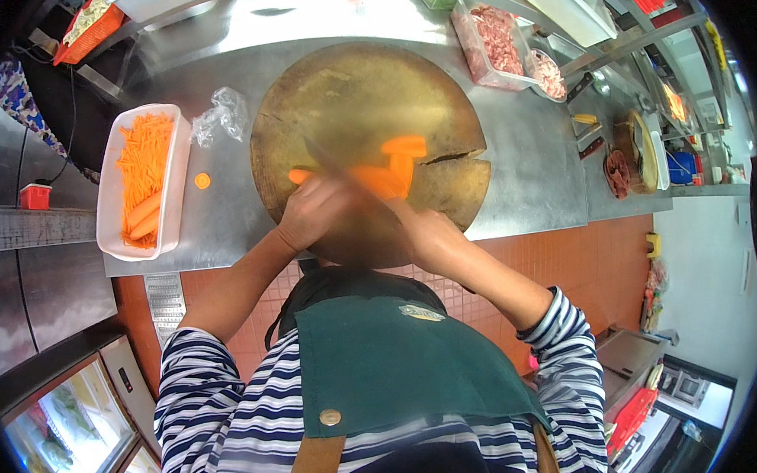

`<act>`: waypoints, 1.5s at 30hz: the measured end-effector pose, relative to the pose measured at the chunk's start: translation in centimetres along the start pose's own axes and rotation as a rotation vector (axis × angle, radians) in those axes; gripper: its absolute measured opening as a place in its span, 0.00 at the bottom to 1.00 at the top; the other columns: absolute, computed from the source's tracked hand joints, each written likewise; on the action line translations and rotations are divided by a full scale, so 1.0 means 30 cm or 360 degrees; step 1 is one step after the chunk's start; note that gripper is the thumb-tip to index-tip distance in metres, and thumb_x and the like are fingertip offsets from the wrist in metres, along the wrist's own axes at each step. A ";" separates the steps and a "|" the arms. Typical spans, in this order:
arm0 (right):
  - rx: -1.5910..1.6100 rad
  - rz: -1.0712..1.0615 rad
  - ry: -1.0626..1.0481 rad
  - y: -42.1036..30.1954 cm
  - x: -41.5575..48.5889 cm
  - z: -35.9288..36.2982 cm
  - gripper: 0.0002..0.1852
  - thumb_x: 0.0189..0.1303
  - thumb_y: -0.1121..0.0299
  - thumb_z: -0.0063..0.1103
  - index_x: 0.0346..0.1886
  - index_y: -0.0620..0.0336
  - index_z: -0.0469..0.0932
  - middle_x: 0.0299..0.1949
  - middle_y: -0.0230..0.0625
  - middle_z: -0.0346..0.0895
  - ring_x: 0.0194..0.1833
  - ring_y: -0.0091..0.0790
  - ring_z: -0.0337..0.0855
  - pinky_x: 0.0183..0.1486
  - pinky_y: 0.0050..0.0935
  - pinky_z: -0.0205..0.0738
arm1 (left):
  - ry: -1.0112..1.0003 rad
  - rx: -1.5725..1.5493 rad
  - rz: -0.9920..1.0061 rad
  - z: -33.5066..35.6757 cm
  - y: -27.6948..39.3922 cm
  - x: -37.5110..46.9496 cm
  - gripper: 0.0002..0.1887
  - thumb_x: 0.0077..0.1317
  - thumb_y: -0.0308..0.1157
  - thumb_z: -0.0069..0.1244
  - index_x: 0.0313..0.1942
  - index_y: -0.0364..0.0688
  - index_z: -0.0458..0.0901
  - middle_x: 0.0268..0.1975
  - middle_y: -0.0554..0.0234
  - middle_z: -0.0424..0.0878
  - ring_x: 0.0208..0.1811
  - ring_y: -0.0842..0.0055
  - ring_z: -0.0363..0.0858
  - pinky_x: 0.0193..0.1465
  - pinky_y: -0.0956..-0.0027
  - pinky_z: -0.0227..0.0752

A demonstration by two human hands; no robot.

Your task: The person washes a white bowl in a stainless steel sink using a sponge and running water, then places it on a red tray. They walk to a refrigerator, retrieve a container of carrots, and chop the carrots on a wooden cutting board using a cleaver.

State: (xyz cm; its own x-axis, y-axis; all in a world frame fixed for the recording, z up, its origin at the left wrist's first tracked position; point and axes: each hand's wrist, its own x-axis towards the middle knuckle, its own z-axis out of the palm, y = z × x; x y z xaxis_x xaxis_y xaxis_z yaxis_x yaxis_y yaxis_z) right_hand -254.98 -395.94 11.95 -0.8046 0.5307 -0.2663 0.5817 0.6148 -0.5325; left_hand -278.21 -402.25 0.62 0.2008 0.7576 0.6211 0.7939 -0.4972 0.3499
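Observation:
A round wooden chopping block (356,88) with a crack at its right lies before me. My right hand (432,236) grips a cleaver (356,192), its wide blade blurred and slanting over the block. Beside the blade, my left hand (315,211) is on a carrot (298,175) whose orange end shows past the fingers; the blade hides part of it. Peeled carrot slices or pieces (402,170) lie on the block just beyond my right hand, one piece (404,146) crosswise at their far end. The cleaver's handle is hidden in my right hand.
Left on the steel counter (221,213) stand a white tub (181,144) of shredded and whole carrots, a crumpled plastic bag (223,116) and a carrot slice (202,180). At the back right are a container of cut meat (496,40), a bowl (549,76) and knives (591,149). Shelving overhangs the back.

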 end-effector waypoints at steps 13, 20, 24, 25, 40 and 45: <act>-0.0046 0.0154 -0.0117 0.022 0.073 0.093 0.16 0.57 0.76 0.49 0.49 0.64 0.62 0.25 0.60 0.78 0.31 0.65 0.80 0.33 0.59 0.72 | 0.0007 -0.0012 -0.0019 0.026 -0.006 -0.026 0.15 0.49 0.25 0.63 0.40 0.39 0.83 0.43 0.61 0.81 0.45 0.62 0.80 0.47 0.63 0.77; -0.0107 0.0154 -0.0100 0.029 0.112 0.088 0.16 0.57 0.76 0.50 0.49 0.63 0.63 0.26 0.60 0.78 0.32 0.65 0.80 0.34 0.59 0.72 | 0.0000 0.0065 0.0053 -0.013 -0.015 0.002 0.14 0.51 0.26 0.62 0.40 0.39 0.83 0.44 0.61 0.81 0.45 0.63 0.80 0.49 0.63 0.74; -0.0068 0.0101 -0.0062 -0.044 0.028 -0.016 0.16 0.57 0.75 0.51 0.49 0.63 0.63 0.26 0.59 0.78 0.31 0.65 0.80 0.33 0.58 0.72 | -0.0011 0.0066 -0.0011 -0.009 -0.022 -0.031 0.13 0.52 0.25 0.61 0.40 0.39 0.83 0.43 0.60 0.81 0.45 0.64 0.80 0.49 0.63 0.74; -0.0052 0.0097 -0.0070 -0.059 0.011 -0.049 0.16 0.57 0.75 0.51 0.49 0.63 0.63 0.26 0.59 0.78 0.32 0.65 0.80 0.33 0.58 0.72 | -0.0009 0.0061 -0.0012 -0.006 -0.022 -0.034 0.13 0.52 0.25 0.61 0.40 0.39 0.83 0.43 0.60 0.81 0.45 0.64 0.80 0.49 0.63 0.74; -0.0109 0.0000 -0.0076 0.042 0.157 0.122 0.16 0.57 0.77 0.49 0.49 0.63 0.63 0.26 0.60 0.78 0.32 0.65 0.81 0.33 0.58 0.73 | -0.0015 0.0120 0.0039 -0.011 -0.035 -0.036 0.12 0.55 0.27 0.56 0.42 0.40 0.83 0.45 0.61 0.81 0.47 0.64 0.80 0.50 0.62 0.73; -0.0055 0.0015 -0.0085 -0.012 0.088 0.042 0.16 0.57 0.76 0.50 0.49 0.63 0.63 0.24 0.59 0.78 0.29 0.65 0.80 0.31 0.58 0.72 | 0.0008 0.0174 0.0011 -0.036 -0.045 -0.037 0.12 0.56 0.26 0.55 0.42 0.40 0.84 0.44 0.61 0.81 0.46 0.65 0.80 0.49 0.62 0.73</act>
State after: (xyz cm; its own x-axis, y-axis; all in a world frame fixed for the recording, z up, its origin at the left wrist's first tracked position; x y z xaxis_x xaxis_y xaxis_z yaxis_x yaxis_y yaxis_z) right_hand -257.47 -395.49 10.42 -0.8036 0.5055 -0.3141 0.5925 0.6301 -0.5019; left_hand -280.11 -402.86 0.21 0.2035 0.7521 0.6269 0.8505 -0.4530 0.2673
